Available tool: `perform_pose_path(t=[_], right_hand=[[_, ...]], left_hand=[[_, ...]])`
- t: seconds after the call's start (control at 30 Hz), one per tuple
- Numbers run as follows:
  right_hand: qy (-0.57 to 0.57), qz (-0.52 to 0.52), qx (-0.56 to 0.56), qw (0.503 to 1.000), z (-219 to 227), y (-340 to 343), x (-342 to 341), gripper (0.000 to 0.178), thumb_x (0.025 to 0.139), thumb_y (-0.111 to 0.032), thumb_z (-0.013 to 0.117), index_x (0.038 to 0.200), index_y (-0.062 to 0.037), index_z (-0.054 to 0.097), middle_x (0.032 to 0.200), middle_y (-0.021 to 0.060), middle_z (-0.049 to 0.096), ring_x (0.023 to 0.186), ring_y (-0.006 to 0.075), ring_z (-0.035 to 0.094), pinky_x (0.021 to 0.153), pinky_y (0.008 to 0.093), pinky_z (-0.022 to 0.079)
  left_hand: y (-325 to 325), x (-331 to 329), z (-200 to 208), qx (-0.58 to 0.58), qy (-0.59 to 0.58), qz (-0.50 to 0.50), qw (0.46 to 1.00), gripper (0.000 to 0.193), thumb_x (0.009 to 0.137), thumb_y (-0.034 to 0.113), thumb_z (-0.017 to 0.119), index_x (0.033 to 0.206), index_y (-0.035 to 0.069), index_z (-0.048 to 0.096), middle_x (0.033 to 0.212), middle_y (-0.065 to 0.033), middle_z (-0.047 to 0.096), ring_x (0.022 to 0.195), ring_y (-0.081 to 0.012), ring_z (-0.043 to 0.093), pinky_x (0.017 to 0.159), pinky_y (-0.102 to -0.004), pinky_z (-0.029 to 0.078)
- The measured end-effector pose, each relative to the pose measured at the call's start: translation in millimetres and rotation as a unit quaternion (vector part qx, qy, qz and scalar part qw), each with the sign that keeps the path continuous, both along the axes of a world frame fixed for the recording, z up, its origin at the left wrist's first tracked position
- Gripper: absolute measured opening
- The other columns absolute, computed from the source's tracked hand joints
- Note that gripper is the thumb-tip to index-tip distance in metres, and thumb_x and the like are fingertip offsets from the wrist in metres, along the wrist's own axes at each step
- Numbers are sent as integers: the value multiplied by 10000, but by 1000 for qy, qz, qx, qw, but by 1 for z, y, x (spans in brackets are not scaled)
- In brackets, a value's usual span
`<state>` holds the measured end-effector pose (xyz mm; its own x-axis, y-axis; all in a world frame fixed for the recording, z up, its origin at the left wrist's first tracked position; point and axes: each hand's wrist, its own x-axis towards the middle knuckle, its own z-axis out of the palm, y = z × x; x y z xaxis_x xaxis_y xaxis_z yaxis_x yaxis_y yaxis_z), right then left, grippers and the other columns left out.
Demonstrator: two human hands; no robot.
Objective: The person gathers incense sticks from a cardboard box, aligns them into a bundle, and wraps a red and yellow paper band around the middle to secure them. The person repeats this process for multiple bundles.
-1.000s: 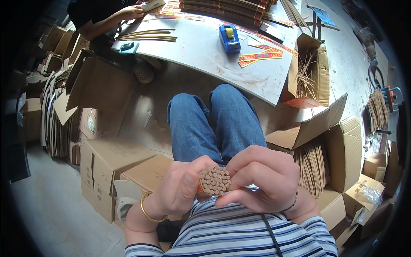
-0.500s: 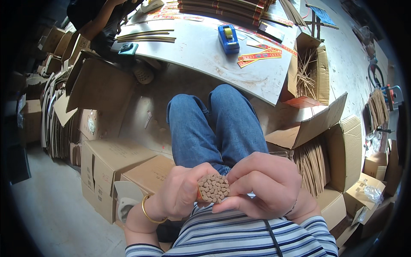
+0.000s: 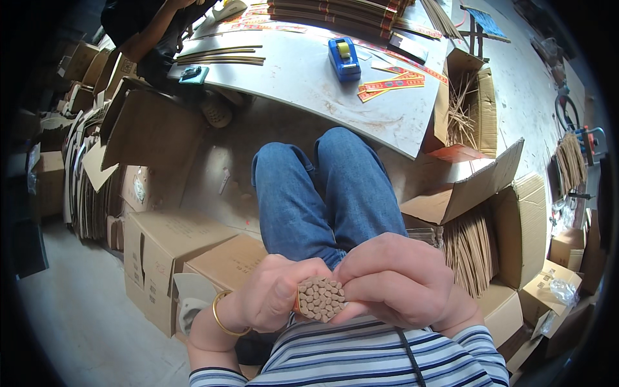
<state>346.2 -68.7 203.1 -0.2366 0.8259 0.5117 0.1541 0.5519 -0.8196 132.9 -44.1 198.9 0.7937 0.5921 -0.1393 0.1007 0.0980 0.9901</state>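
A round bundle of brown incense sticks (image 3: 321, 299) is held end-up in front of my striped shirt, its cut ends facing up. My left hand (image 3: 274, 293) wraps round the bundle's left side, fingers closed. A sliver of red and yellow paper shows between that hand and the sticks. My right hand (image 3: 396, 280) grips the right side, thumb below and bent fingers above. The rest of the bundle's length is hidden beneath the hands.
A white table (image 3: 290, 84) ahead carries a blue tape dispenser (image 3: 344, 59), red and yellow paper strips (image 3: 393, 84) and stacked bundles (image 3: 335, 16). An open carton of sticks (image 3: 471, 251) stands at my right, closed cartons (image 3: 174, 242) at my left. Another person's arm (image 3: 145, 35) shows far left.
My right hand's fingers have shifted slightly on the bundle, with the thumb drawn in closer to its lower edge. The bundle's end looks a little more angular; both hands still hold it.
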Motion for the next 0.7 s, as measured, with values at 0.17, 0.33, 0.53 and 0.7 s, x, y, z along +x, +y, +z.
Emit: perform_pose_path(t=[0.17, 0.33, 0.53, 0.7], right_hand=[[6, 12, 13, 1000, -5, 1, 2, 249, 752, -260, 782, 775, -45, 658, 824, 71, 661, 748, 210, 672, 637, 303, 555], [21, 13, 22, 999, -10, 3, 2, 293, 768, -304, 760, 768, -35, 642, 801, 75, 637, 716, 218, 650, 606, 304, 531], [81, 43, 55, 994, -23, 7, -2, 336, 802, -342, 725, 766, -28, 611, 774, 79, 597, 666, 237, 606, 574, 316, 482], [79, 69, 55, 993, -24, 10, 2, 276, 738, -307, 783, 767, -53, 679, 798, 59, 650, 724, 222, 665, 649, 327, 537]], left_hand=[[1, -2, -2, -17, -3, -26, 1000, 785, 1005, 589, 125, 978, -19, 622, 754, -115, 677, 646, -226, 690, 591, -273, 534], [2, 1, 0, -3, 5, -52, 999, 773, 1005, 586, 127, 975, -4, 626, 727, -106, 673, 661, -222, 689, 618, -280, 535], [7, 3, -3, -48, -45, -104, 992, 754, 1006, 562, 148, 1015, -12, 637, 708, -108, 662, 642, -232, 677, 612, -285, 529], [8, 3, -7, -76, -49, -128, 988, 762, 1001, 554, 152, 1098, -21, 642, 681, -95, 648, 592, -210, 656, 585, -273, 515]])
